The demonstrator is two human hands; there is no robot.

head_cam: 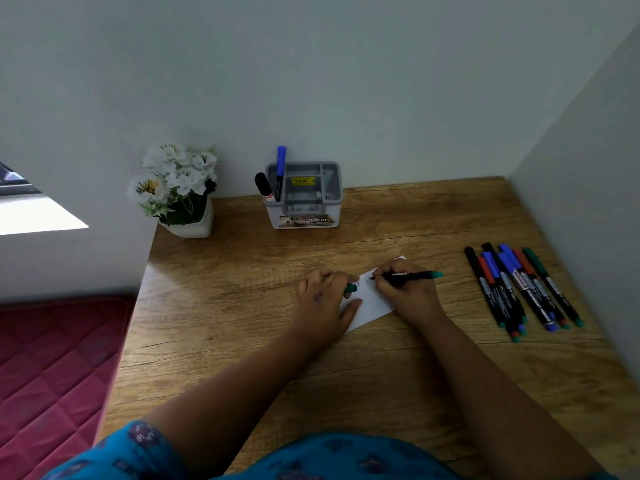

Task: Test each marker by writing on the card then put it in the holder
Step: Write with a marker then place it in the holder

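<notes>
Two hands on card (372, 303) — right hand (403, 289) grips green marker (408, 275), tip on card; left hand (325, 299) pinches cap (350, 288).

Dim, soft daylight from left; wide-angle edge distortion

Card (372, 301) partly hidden under both hands; marks by right hand (407, 292) grip too faint to read. Green cap (351, 288) mostly buried in left hand (323, 299) grip. Marker tip (372, 278) too small to judge contact. Print on markers (526, 289) right of grip blurred. Holder (304, 195) labels unreadable. Forearms cut off by bottom edge.
</notes>
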